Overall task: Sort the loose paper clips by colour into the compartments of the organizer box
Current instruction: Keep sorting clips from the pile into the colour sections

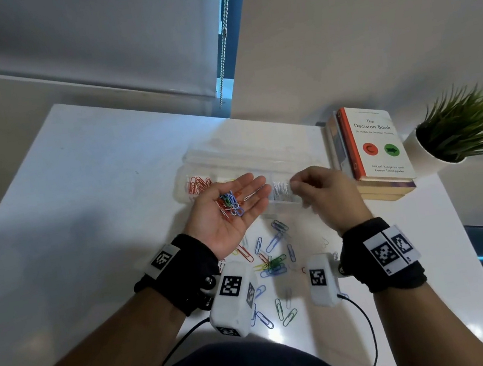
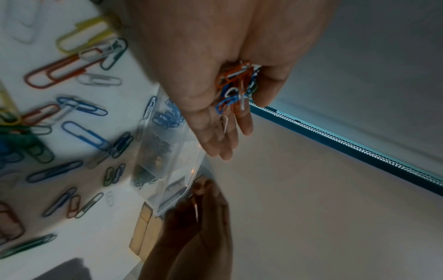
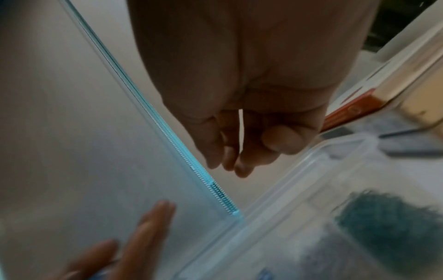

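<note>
My left hand [image 1: 237,202] is held palm up with its fingers straight, over the left part of the clear organizer box [image 1: 229,153]. A heap of mixed coloured clips [image 1: 230,201] lies in the palm, and one white clip [image 1: 251,195] lies on the fingers. My right hand [image 1: 298,185] hovers over the compartment of white clips [image 1: 280,191], its fingertips [image 3: 227,163] curled together. In the left wrist view a thin pale sliver [image 2: 196,210] shows between them and looks like a white clip. Red clips [image 1: 198,184] fill the far-left compartment. Loose clips [image 1: 272,264] of several colours lie on the table below my hands.
A stack of books [image 1: 375,144] lies right of the box, touching or nearly touching it. A potted plant [image 1: 458,131] stands further right. The white table [image 1: 94,189] ends in edges at left and right. A blind chain [image 1: 225,44] hangs behind.
</note>
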A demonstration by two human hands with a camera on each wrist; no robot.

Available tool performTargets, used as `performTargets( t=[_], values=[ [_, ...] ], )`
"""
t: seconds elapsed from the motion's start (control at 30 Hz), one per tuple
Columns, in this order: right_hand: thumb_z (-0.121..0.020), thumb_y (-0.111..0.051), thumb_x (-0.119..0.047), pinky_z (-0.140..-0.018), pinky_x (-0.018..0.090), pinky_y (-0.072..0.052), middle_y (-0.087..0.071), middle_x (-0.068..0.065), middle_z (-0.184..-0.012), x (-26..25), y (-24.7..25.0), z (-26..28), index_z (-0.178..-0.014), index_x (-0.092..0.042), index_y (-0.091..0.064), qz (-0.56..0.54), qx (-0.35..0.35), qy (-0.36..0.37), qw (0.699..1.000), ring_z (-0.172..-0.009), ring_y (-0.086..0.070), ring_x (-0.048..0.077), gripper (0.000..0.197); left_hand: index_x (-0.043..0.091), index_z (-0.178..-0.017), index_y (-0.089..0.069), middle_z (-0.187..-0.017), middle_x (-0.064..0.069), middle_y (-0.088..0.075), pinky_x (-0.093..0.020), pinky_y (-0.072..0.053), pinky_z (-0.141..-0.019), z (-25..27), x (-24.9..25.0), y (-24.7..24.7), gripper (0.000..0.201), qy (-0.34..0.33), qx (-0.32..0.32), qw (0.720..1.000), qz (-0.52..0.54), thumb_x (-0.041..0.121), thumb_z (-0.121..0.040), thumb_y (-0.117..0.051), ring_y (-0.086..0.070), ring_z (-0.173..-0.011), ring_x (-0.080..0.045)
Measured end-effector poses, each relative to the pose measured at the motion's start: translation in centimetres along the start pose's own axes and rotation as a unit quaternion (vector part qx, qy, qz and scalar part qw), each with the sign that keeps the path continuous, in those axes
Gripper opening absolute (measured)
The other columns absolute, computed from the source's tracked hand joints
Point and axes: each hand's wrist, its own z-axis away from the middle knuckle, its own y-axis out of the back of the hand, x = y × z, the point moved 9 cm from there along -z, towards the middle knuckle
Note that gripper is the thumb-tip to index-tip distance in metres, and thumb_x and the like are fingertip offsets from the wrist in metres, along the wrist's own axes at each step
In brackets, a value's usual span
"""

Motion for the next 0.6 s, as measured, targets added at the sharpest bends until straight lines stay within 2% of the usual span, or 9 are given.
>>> performTargets(
  t=[0.13,0.27,0.43,0.53,0.6],
  values=[
    [-0.091,-0.06,-0.016,-0.049,0.025,-0.041,-0.065,0.007,-0.073,-1.4,-4.5,1.2,-0.089,-0.009,-0.071,-0.092,-0.12,-0.019,0.988,-0.054,-0.052,0.014,0.013,-0.002,-0.101,-0.062,-0.112,-0.021,-0.068,-0.03,-0.058,-0.074,0.2,-0.1,-0.1,0.03,0.001,0.005,1.0,0.012,0.015,-0.094,-0.038,-0.069,-0.083,-0.026],
    [-0.097,-0.051,-0.024,-0.049,0.027,-0.038,-0.064,0.014,-0.08,-1.0,-6.8,1.6,-0.084,-0.007,-0.068,-0.174,-0.181,-0.067,0.966,-0.054,-0.05,0.018,0.027,-0.002,-0.101,-0.062,-0.104,-0.019,-0.07,-0.023,-0.055,-0.058,0.3,0.4,0.1,0.032,0.0,0.012,1.0,0.0,0.016,-0.095,-0.036,-0.065,-0.067,-0.019],
    [-0.094,-0.055,-0.015,-0.047,0.025,-0.034,-0.057,0.01,-0.069,-0.6,-7.6,1.6,-0.071,-0.011,-0.065,-0.25,-0.187,-0.099,0.945,-0.053,-0.045,0.016,0.025,0.0,-0.1,-0.064,-0.104,-0.016,-0.071,-0.02,-0.051,-0.054,0.4,0.1,0.2,0.033,0.012,0.015,1.0,-0.016,0.017,-0.093,-0.037,-0.062,-0.061,-0.015],
    [-0.091,-0.056,-0.009,-0.047,0.025,-0.032,-0.055,0.009,-0.064,-0.6,-7.3,1.5,-0.069,-0.008,-0.063,-0.238,-0.167,-0.096,0.952,-0.05,-0.043,0.016,0.023,0.001,-0.103,-0.063,-0.111,-0.016,-0.069,-0.02,-0.05,-0.055,0.4,0.0,0.3,0.032,0.014,0.013,1.0,-0.021,0.017,-0.09,-0.04,-0.062,-0.064,-0.016],
    [-0.088,-0.058,-0.007,-0.046,0.025,-0.031,-0.055,0.009,-0.06,-0.6,-6.4,1.2,-0.069,-0.005,-0.061,-0.215,-0.13,-0.084,0.964,-0.047,-0.042,0.017,0.019,0.002,-0.104,-0.063,-0.114,-0.017,-0.068,-0.021,-0.051,-0.056,0.5,0.1,0.4,0.031,0.011,0.012,1.0,-0.022,0.017,-0.087,-0.043,-0.063,-0.067,-0.017]
  ],
)
